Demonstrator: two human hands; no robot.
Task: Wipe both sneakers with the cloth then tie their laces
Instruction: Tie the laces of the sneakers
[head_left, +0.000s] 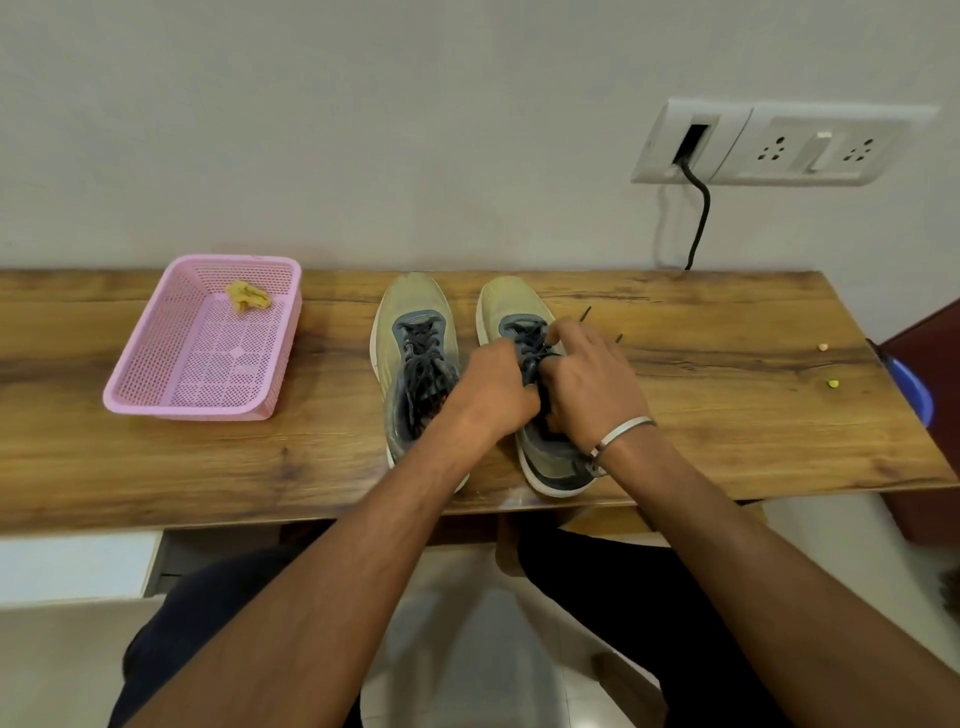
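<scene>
Item one: the right sneaker (511, 306), olive-yellow upper, grey tongue, white sole, is sitting toe-to-wall on the wooden shelf (727, 415). We are seeing our left hand (493, 389) and right hand (587, 379) curling over its dark laces (530, 345), fingers closing on the strands; the hands are covering the knot area, so we are only guessing that a loop is forming there. Two lace tips (586, 313) are poking out past the right hand onto the wood.

Item two: the left sneaker (415, 332), same colours, is standing just beside the first, apart from it, its heel lying under our left forearm.

Item three: the yellow cloth (248, 297) is lying crumpled in the far end of a pink perforated basket (156, 400), well to the left on the shelf.

Item four: a metal bangle (623, 431) is circling the right wrist.

Item five: a white socket panel (779, 143) is hanging on the wall, a black cable (698, 218) dropping from it behind the shelf.
</scene>
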